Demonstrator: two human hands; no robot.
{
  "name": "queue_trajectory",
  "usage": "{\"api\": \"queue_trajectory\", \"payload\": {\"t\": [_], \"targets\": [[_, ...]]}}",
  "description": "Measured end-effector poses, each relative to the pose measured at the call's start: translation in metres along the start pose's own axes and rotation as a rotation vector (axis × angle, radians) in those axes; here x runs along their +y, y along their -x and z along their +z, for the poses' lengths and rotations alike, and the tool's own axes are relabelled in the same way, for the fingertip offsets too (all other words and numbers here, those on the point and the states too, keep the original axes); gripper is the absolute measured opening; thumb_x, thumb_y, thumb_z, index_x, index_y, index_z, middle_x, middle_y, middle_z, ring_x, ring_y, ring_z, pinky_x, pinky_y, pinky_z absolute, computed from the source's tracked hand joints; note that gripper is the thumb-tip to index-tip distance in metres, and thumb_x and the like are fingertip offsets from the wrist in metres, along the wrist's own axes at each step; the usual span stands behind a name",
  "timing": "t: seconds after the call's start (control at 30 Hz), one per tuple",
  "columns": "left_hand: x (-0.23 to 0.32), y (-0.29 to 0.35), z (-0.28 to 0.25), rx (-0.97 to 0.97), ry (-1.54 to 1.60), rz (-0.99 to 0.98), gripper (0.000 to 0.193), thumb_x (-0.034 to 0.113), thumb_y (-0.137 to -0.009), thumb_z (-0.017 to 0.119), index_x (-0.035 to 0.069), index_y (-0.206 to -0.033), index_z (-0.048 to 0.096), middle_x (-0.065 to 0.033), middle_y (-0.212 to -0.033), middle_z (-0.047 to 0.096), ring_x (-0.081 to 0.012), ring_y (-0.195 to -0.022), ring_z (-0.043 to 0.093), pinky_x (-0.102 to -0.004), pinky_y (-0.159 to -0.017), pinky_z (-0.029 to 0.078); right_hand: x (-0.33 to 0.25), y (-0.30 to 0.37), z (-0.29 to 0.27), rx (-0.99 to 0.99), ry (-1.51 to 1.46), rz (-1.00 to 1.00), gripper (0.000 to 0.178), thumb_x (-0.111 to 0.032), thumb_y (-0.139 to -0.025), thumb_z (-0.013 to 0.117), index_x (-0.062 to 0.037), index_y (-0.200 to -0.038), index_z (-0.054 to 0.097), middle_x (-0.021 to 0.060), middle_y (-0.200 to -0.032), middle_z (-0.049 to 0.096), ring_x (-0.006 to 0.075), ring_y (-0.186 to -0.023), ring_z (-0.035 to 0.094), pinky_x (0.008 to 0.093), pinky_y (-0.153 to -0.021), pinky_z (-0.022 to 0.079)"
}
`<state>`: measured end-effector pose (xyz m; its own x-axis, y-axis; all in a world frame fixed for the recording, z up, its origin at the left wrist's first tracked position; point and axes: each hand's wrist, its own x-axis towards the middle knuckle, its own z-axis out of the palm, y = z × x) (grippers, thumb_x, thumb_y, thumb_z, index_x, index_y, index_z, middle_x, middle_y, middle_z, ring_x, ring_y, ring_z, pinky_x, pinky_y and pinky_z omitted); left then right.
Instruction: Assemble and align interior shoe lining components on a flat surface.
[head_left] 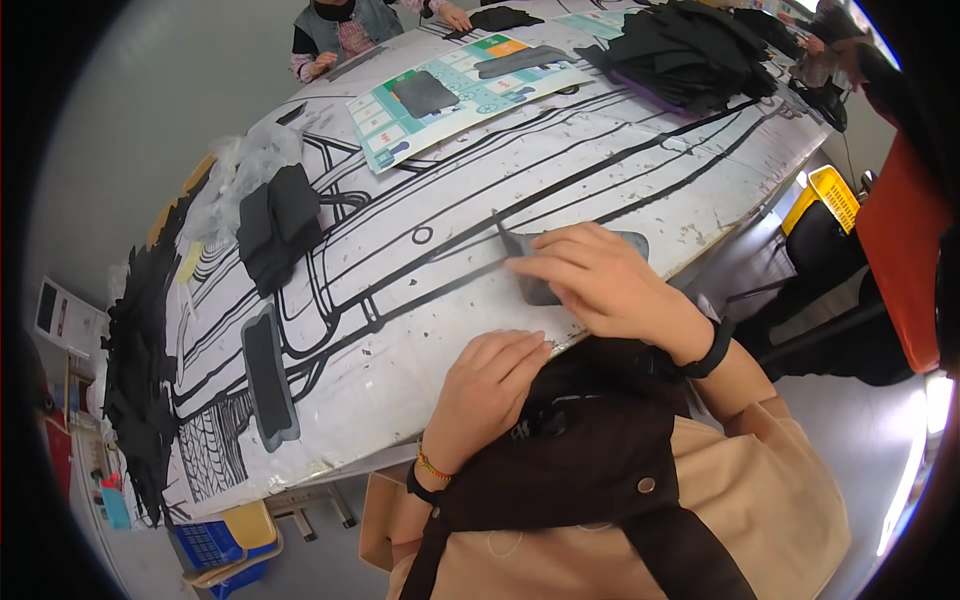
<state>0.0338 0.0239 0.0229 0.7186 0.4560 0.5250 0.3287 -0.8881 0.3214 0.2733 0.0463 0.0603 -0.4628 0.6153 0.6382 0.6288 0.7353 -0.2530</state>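
A dark grey cloth piece (541,291) lies flat near the table's front edge, partly hidden under my right hand (592,275). One thin flap of it stands up at my right fingertips, which look closed on it; the exact grip is partly hidden. My left hand (497,378) is at the table edge, below and left of the piece, its fingers stretched out close together and holding nothing I can see. To the left lies a long grey cloth piece with a black middle (267,380). Beyond that sits a folded black cloth stack (279,230).
Black cloth is heaped (690,55) at the far right and piled (143,370) along the left edge. Clear plastic bags (240,180) and a printed board with grey pieces (480,88) lie farther back. Another person (345,40) works across the table. Yellow basket (826,200) stands right.
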Motion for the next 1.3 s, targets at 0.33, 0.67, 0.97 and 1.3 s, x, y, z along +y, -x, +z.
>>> {"api": "queue_trajectory", "payload": {"t": [0.33, 0.67, 0.97, 1.3], "targets": [[0.003, 0.000, 0.005, 0.128, -0.092, -0.053, 0.032, -0.005, -0.083, 0.068, 0.000, -0.115, 0.069, -0.0123, -0.117, 0.068, -0.0324, -0.103, 0.065, -0.0429, -0.090, 0.050, 0.017, 0.041, -0.025, 0.000, 0.133, 0.234, 0.049, -0.002, -0.084, 0.063, -0.0103, -0.133, 0.064, 0.0106, -0.110, 0.069, 0.0318, -0.105, 0.062, 0.0433, -0.091, 0.048], [0.007, 0.006, 0.009, 0.231, -0.336, -0.345, 0.030, 0.006, -0.090, 0.065, -0.002, -0.120, 0.066, -0.0165, -0.124, 0.065, -0.0367, -0.119, 0.058, -0.0478, -0.103, 0.044, 0.045, 0.081, -0.040, 0.102, 0.354, 0.673, 0.043, -0.007, -0.089, 0.059, -0.0163, -0.131, 0.064, 0.0051, -0.096, 0.073, 0.0274, -0.103, 0.064, 0.0422, -0.090, 0.049], [0.009, 0.011, 0.007, 0.213, -0.449, -0.420, 0.025, 0.008, -0.091, 0.066, 0.000, -0.115, 0.067, -0.0150, -0.116, 0.064, -0.0347, -0.117, 0.058, -0.0482, -0.104, 0.043, 0.036, 0.077, -0.027, 0.115, 0.161, 0.619, 0.049, -0.002, -0.089, 0.057, -0.0132, -0.137, 0.060, 0.0086, -0.106, 0.072, 0.0314, -0.108, 0.063, 0.0421, -0.094, 0.050], [0.024, 0.052, -0.012, 0.314, -0.459, -0.566, 0.023, 0.005, -0.091, 0.068, 0.001, -0.113, 0.069, -0.0178, -0.120, 0.059, -0.0386, -0.111, 0.057, -0.0468, -0.095, 0.046, 0.037, 0.037, 0.003, -0.050, -0.032, 0.366, 0.054, -0.003, -0.089, 0.060, -0.0112, -0.141, 0.056, 0.0130, -0.118, 0.068, 0.0333, -0.111, 0.062, 0.0420, -0.097, 0.048]]}}
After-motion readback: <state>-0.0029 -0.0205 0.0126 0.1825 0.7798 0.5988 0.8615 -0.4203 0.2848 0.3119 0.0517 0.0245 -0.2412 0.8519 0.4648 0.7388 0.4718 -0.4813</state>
